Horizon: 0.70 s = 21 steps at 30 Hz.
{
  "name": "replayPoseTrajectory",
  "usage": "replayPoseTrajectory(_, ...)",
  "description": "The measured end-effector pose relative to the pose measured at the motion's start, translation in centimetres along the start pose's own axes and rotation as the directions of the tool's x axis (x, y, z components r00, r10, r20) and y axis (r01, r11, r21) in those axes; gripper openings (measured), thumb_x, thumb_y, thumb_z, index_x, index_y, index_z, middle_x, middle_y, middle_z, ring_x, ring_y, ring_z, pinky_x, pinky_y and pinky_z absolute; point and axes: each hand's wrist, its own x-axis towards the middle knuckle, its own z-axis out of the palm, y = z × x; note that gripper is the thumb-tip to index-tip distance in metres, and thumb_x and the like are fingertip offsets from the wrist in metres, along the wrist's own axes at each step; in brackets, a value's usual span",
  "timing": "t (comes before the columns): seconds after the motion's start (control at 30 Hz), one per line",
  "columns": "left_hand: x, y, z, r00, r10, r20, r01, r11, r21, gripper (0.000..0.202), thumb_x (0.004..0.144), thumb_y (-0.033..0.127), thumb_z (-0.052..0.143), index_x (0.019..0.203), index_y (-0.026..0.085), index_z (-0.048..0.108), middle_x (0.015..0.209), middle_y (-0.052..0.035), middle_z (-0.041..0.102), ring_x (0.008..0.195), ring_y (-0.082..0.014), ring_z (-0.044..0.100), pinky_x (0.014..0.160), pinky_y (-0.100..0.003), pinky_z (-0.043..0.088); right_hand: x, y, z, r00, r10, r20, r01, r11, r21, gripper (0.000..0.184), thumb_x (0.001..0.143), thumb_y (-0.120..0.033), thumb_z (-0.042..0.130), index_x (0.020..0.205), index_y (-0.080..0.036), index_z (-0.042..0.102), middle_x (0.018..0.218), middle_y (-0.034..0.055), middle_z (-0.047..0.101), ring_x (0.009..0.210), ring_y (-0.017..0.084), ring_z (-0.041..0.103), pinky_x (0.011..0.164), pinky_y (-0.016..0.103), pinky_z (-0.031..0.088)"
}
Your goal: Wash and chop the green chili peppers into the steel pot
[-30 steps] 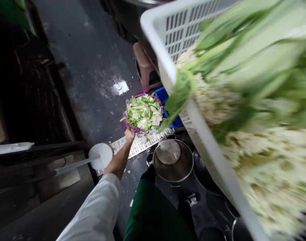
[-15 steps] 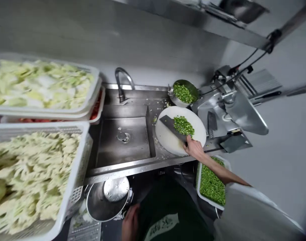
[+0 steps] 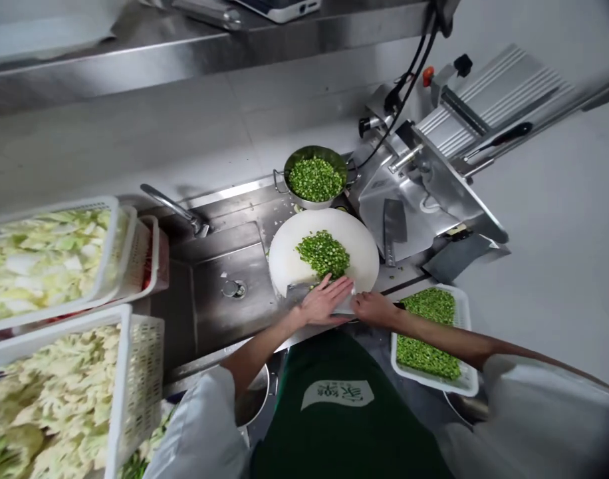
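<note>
A round white cutting board (image 3: 294, 256) lies on the steel counter with a heap of chopped green pieces (image 3: 323, 253) in its middle. My left hand (image 3: 326, 301) lies flat with fingers stretched on the blade of a cleaver (image 3: 298, 290) at the board's near edge. My right hand (image 3: 372, 308) is closed round the cleaver's handle just right of it. Behind the board stands a steel pot (image 3: 315, 177) full of the same green pieces.
A steel sink (image 3: 229, 286) with a tap (image 3: 175, 208) lies left of the board. White crates of cut cabbage (image 3: 45, 256) and cauliflower (image 3: 50, 392) stand at the left. A meat slicer (image 3: 434, 173) with a second cleaver (image 3: 394, 229) fills the right. A white tray of green pieces (image 3: 429, 339) sits below the counter.
The view swung from the floor up to the counter. My left hand came up from below and now rests on the cleaver blade, which lies nearer the board's front edge.
</note>
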Motion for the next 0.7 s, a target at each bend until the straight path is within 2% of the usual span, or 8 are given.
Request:
replayPoseTrajectory(0.17, -2.7, -6.2, 0.8, 0.994, -0.102, 0.042, 0.106, 0.989, -0.101, 0.092, 0.092, 0.063, 0.054, 0.161, 0.011, 0.025, 0.166, -0.0188, 0.024, 0.156, -0.0318, 0.02, 0.128, -0.054, 0.003, -5.8, 2.7, 0.4, 0.97, 0.237, 0.048, -0.241, 0.965, 0.1, 0.018, 0.091, -0.009, 0.049, 0.099, -0.013, 0.065, 0.091, 0.0183, 0.071, 0.081, 0.026, 0.069, 0.066, 0.031, 0.045)
replayPoseTrajectory(0.27, -3.7, -10.7, 1.2, 0.963, -0.262, -0.053, 0.241, 0.937, -0.254, 0.085, 0.09, 0.06, 0.058, 0.158, 0.013, 0.035, 0.164, -0.0197, 0.03, 0.155, -0.0324, 0.023, 0.128, -0.053, 0.005, -10.1, 2.7, 1.0, 0.908, 0.418, 0.002, -0.409, 0.886, 0.217, 0.017, 0.093, -0.02, 0.051, 0.105, -0.016, 0.062, 0.087, 0.0133, 0.07, 0.072, 0.023, 0.067, 0.061, 0.028, 0.041)
replayPoseTrajectory(0.3, -3.5, -11.8, 1.4, 0.919, -0.375, -0.125, 0.322, 0.894, -0.312, 0.083, 0.09, 0.058, 0.058, 0.157, 0.014, 0.037, 0.164, -0.0199, 0.03, 0.155, -0.0324, 0.022, 0.128, -0.053, 0.006, -10.9, 2.3, 1.2, 0.868, 0.496, -0.021, -0.467, 0.829, 0.307, 0.021, 0.094, -0.025, 0.05, 0.111, -0.017, 0.06, 0.083, 0.0104, 0.07, 0.066, 0.022, 0.065, 0.06, 0.028, 0.04)
replayPoseTrajectory(0.4, -1.1, -13.6, 2.5, 0.679, -0.672, -0.296, 0.499, 0.718, -0.484, 0.079, 0.092, 0.056, 0.057, 0.155, 0.013, 0.038, 0.167, -0.0198, 0.024, 0.157, -0.0325, 0.016, 0.127, -0.053, 0.006, -10.7, 0.6, 2.4, 0.68, 0.733, -0.03, -0.515, 0.506, 0.692, 0.03, 0.098, -0.041, 0.042, 0.114, -0.02, 0.055, 0.071, 0.0032, 0.067, 0.054, 0.018, 0.06, 0.056, 0.028, 0.041)
replayPoseTrajectory(0.47, 0.7, -13.5, 3.3, 0.608, -0.724, -0.325, 0.508, 0.67, -0.542, 0.077, 0.093, 0.056, 0.055, 0.154, 0.012, 0.039, 0.167, -0.02, 0.023, 0.157, -0.0326, 0.014, 0.128, -0.052, 0.006, -8.6, -0.5, 3.7, 0.559, 0.828, 0.038, -0.388, 0.221, 0.895, 0.035, 0.097, -0.054, 0.039, 0.1, -0.021, 0.052, 0.065, 0.0011, 0.063, 0.05, 0.017, 0.057, 0.053, 0.028, 0.043)
replayPoseTrajectory(0.57, 1.3, -12.3, 3.9, 0.668, -0.684, -0.294, 0.469, 0.693, -0.547, 0.076, 0.095, 0.058, 0.051, 0.154, 0.012, 0.039, 0.166, -0.0197, 0.025, 0.156, -0.0314, 0.019, 0.128, -0.049, 0.012, -5.1, -1.2, 6.6, 0.452, 0.874, 0.176, -0.218, -0.084, 0.972, 0.046, 0.087, -0.071, 0.046, 0.081, -0.025, 0.043, 0.053, -0.0026, 0.055, 0.042, 0.015, 0.051, 0.045, 0.028, 0.042)
replayPoseTrajectory(0.63, 0.0, -11.1, 4.0, 0.723, -0.645, -0.25, 0.465, 0.721, -0.514, 0.084, 0.091, 0.063, 0.056, 0.156, 0.014, 0.036, 0.167, -0.0191, 0.024, 0.155, -0.032, 0.022, 0.127, -0.048, 0.017, -3.6, -1.2, 8.7, 0.424, 0.876, 0.231, -0.221, -0.147, 0.964, 0.05, 0.081, -0.074, 0.051, 0.073, -0.026, 0.04, 0.046, -0.0037, 0.05, 0.039, 0.015, 0.048, 0.044, 0.028, 0.04)
replayPoseTrajectory(0.7, -1.4, -9.5, 4.4, 0.744, -0.633, -0.215, 0.505, 0.743, -0.44, 0.097, 0.082, 0.068, 0.066, 0.157, 0.015, 0.034, 0.168, -0.0199, 0.019, 0.155, -0.0357, 0.018, 0.127, -0.051, 0.016, -2.9, -1.0, 10.3, 0.417, 0.875, 0.247, -0.264, -0.143, 0.954, 0.049, 0.08, -0.072, 0.053, 0.069, -0.027, 0.039, 0.042, -0.0032, 0.049, 0.039, 0.015, 0.048, 0.045, 0.028, 0.04)
